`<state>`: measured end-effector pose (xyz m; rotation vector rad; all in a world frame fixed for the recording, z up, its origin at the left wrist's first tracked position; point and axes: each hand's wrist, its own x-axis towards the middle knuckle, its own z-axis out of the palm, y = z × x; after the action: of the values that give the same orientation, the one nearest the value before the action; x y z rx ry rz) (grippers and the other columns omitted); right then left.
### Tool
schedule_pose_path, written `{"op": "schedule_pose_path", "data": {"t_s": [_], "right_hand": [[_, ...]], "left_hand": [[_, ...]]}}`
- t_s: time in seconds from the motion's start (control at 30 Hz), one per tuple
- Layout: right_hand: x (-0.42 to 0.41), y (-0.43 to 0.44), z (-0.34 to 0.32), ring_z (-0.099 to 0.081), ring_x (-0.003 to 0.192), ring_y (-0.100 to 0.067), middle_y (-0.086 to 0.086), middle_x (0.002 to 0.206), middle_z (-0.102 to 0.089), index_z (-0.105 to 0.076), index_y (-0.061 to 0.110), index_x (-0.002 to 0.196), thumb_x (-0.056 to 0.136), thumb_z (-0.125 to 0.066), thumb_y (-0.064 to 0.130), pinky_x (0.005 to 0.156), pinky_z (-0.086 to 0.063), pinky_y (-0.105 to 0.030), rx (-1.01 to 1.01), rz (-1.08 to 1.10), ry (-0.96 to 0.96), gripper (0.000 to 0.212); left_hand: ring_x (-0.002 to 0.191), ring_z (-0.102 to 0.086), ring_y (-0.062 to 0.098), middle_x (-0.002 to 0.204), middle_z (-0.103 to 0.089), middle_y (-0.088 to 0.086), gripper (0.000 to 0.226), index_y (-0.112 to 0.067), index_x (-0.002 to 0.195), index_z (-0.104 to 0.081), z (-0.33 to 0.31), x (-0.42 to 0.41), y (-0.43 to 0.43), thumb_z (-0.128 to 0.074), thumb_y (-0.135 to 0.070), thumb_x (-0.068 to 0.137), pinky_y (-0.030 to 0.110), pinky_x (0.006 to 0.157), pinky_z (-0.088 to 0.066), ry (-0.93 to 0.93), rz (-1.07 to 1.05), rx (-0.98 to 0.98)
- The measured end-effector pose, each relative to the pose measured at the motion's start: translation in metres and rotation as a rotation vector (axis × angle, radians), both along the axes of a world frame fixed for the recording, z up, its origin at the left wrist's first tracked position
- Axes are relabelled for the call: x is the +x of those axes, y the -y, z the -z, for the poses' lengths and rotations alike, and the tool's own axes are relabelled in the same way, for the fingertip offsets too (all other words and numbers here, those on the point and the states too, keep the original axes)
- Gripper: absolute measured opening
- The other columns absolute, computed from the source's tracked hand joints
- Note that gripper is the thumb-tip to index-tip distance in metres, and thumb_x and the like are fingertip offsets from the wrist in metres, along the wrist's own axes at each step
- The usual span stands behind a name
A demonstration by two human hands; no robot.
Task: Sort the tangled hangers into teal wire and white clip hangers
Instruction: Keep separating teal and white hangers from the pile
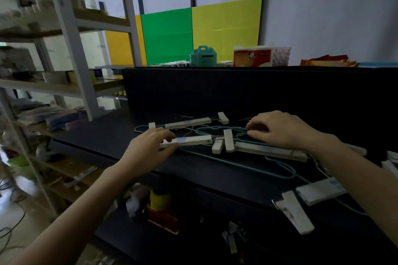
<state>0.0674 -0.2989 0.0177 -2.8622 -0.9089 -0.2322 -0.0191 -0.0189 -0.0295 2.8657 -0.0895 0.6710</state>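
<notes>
Black worktop carries the tangle you are sorting. In it you can count four white clip hangers by their bars in plain view, with more white pieces blurred at the tangle's right edge. Five white clips stand out. The teal wire hangers loop through and under them, too knotted to count.

Your left hand is at the tangle's left end. Its fingers are clamped over the end of one white hanger's bar, with the thumb under it. Your right hand is over the tangle's far right part, fingers curled down and closed on a teal loop.

Behind the tangle rises a dark partition. Beyond it are one green panel, two yellow panels, one teal box and one red-and-white pack. Left of the tangle stands a grey shelf rack. Below the tangle, under the worktop's edge, is one yellow-topped bottle.
</notes>
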Motion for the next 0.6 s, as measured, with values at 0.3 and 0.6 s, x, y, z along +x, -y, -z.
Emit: {"op": "schedule_pose_path", "data": {"t_s": [0.3, 0.6], "right_hand": [[0.042, -0.048, -0.013, -0.057, 0.101, -0.008, 0.012, 0.117, -0.06, -0.056, 0.033, 0.119, 0.093, -0.047, 0.047, 0.082, -0.049, -0.028, -0.104, -0.027, -0.046, 0.032], [0.048, -0.085, -0.01, -0.056, 0.103, -0.005, 0.015, 0.117, -0.058, -0.053, 0.035, 0.121, 0.09, -0.048, 0.05, 0.088, -0.05, -0.031, -0.163, -0.085, -0.114, 0.035]], "left_hand": [[0.107, -0.051, 0.011, 0.111, -0.057, -0.008, 0.033, -0.022, 0.117, -0.057, -0.009, 0.08, -0.051, -0.047, -0.04, 0.092, 0.03, 0.086, -0.046, -0.06, 0.03, 0.034], [0.11, -0.051, 0.02, 0.123, -0.053, 0.005, 0.044, -0.016, 0.127, -0.05, -0.001, 0.15, -0.085, -0.046, -0.042, 0.092, 0.035, 0.095, -0.044, -0.347, 0.06, 0.049]]}}
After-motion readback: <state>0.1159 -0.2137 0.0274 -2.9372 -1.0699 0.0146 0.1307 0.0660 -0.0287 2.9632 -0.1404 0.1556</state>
